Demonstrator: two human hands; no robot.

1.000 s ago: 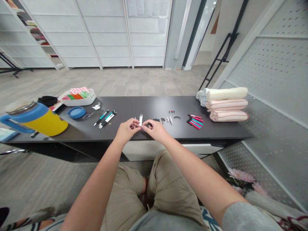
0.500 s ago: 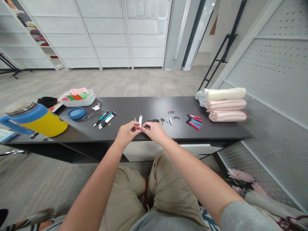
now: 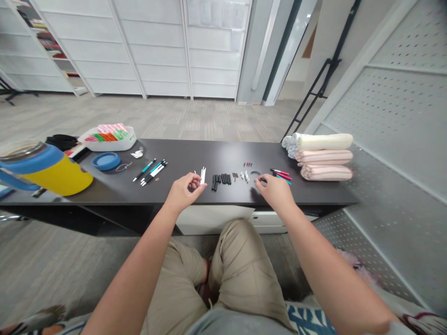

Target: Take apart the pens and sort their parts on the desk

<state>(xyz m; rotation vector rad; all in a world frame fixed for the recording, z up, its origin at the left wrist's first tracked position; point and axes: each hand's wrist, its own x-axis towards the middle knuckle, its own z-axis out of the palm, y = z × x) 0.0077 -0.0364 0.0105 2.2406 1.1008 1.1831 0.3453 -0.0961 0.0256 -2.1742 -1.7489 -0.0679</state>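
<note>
My left hand (image 3: 186, 189) is held over the front of the dark table, fingers curled in and thumb stretched to the right. Whatever those fingers hold is too small to make out. Just beyond its thumb lie several thin white sticks (image 3: 203, 175). My right hand (image 3: 275, 190) is bent in a pinch just below a row of tiny metal springs (image 3: 256, 172); what is between its fingertips does not show clearly. It partly covers several red and teal pen barrels (image 3: 283, 174). Between the hands lie short black tubes (image 3: 226, 179), small dark clips (image 3: 235, 176) and white-and-silver tips (image 3: 245, 177).
Small red pieces (image 3: 247, 164) lie farther back. Several pens (image 3: 153, 172), a blue lid (image 3: 105, 161), a white basket (image 3: 131, 139) and a yellow-and-blue tumbler (image 3: 66, 172) are at left. Rolled towels (image 3: 326, 158) are stacked at right, near a perforated panel (image 3: 405, 139).
My hands, together at the white sticks before, are now apart. The right one has moved right to the springs and pen barrels, uncovering the black tubes. My left hand has stayed near the sticks.
</note>
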